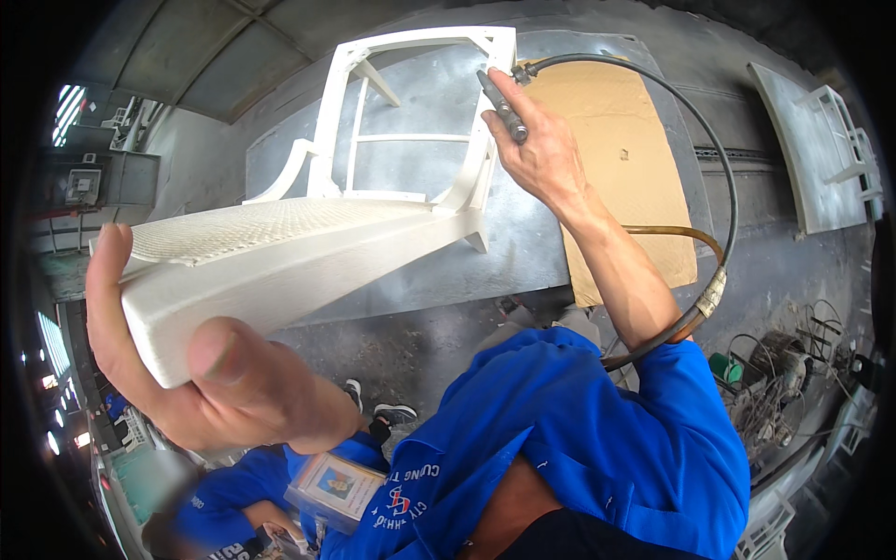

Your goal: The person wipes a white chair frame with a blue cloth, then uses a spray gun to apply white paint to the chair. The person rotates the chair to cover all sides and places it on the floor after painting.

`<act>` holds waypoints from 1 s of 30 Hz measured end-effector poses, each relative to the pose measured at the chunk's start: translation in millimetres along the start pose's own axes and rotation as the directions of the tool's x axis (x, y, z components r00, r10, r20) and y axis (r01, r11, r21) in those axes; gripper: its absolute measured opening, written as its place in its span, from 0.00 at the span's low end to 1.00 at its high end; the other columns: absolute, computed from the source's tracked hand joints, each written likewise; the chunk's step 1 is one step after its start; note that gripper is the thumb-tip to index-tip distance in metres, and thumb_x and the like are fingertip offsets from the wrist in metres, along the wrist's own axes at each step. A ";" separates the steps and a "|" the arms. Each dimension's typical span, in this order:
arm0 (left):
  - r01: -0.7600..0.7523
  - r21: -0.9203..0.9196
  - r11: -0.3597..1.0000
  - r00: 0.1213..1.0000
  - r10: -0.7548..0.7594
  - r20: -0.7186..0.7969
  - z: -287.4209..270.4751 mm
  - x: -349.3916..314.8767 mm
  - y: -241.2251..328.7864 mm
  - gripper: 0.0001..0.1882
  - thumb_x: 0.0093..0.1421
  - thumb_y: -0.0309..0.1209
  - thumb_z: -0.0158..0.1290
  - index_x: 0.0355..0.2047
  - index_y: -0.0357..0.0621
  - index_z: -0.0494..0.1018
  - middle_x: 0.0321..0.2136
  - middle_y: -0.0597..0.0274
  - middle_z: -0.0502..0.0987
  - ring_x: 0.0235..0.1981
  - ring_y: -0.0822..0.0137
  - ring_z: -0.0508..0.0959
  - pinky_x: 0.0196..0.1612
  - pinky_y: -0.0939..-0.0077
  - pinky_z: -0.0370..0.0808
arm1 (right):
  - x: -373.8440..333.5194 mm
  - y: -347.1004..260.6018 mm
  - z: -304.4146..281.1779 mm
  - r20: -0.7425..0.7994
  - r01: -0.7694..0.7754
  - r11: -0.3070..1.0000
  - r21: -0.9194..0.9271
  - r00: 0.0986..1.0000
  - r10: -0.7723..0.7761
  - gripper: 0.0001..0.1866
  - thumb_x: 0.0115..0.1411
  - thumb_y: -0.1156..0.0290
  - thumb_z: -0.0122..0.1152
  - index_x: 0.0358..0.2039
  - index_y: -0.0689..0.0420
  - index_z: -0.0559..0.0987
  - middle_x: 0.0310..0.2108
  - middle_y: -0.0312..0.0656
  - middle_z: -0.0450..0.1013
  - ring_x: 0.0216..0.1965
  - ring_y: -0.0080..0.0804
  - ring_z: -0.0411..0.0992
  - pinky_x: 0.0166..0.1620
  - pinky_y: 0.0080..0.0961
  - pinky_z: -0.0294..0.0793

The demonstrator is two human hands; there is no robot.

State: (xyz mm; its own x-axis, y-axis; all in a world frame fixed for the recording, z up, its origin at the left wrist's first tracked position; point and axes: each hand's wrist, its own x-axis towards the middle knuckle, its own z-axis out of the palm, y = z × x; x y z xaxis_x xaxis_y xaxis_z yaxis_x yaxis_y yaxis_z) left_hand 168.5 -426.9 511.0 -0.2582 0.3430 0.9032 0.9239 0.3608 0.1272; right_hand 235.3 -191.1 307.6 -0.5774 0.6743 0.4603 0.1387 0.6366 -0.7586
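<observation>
A white chair (299, 285) with a woven panel lies tipped on a grey board (411, 271), its open leg frame pointing away from me. My left hand (219, 397) is wrapped round the near corner of the chair, the thumb in front and the fingers over the far side. In my right hand (549, 159) is a dark metal spray gun (504, 107), held beside the right-hand legs of the chair. A black hose (695, 107) runs from the spray gun, loops to the right and passes under my right forearm. No paint mist can be made out.
Brown cardboard (625, 140) covers the right part of the board. Beside the hose, a thinner amber tube (667, 231) curves down. Further right are a panel with white frames (845, 159) and tangled wires (775, 392). Another person in blue (238, 495) is close at lower left.
</observation>
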 end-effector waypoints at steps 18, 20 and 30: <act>-0.033 0.198 0.980 0.999 0.028 0.027 -2.4 4.7 -15.2 0.39 0.71 0.60 0.37 0.59 0.32 0.69 0.54 0.47 0.76 0.49 0.57 0.81 0.47 0.65 0.85 | 73.8 8.8 77.5 0.191 0.137 0.956 0.260 0.963 -0.190 0.28 0.69 0.52 0.60 0.67 0.41 0.71 0.50 0.55 0.80 0.48 0.55 0.81 0.53 0.45 0.79; 0.102 0.107 0.989 0.995 -0.103 0.007 -1.9 3.0 -13.3 0.42 0.68 0.64 0.42 0.60 0.34 0.69 0.56 0.47 0.75 0.56 0.52 0.77 0.54 0.58 0.81 | 83.6 18.2 76.4 0.263 0.090 0.967 0.238 0.953 -0.153 0.28 0.69 0.49 0.59 0.68 0.39 0.71 0.52 0.54 0.80 0.49 0.54 0.80 0.54 0.46 0.79; 0.014 0.138 0.990 1.000 -0.011 -0.024 -4.2 8.2 -16.9 0.34 0.69 0.50 0.38 0.55 0.27 0.70 0.54 0.42 0.76 0.57 0.48 0.75 0.60 0.52 0.75 | 69.6 36.6 67.7 0.661 -0.008 0.942 0.337 0.714 -0.230 0.29 0.71 0.44 0.52 0.69 0.34 0.67 0.56 0.52 0.77 0.58 0.55 0.75 0.65 0.49 0.73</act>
State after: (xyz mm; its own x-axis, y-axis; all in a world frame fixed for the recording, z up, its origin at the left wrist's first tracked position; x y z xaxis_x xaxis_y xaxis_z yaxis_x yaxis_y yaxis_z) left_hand 151.9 -433.9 517.9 -0.2611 0.3180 0.9114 0.8723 0.4822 0.0816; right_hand 145.8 -146.2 280.7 -0.9763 0.0873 0.1982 -0.1354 0.4681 -0.8733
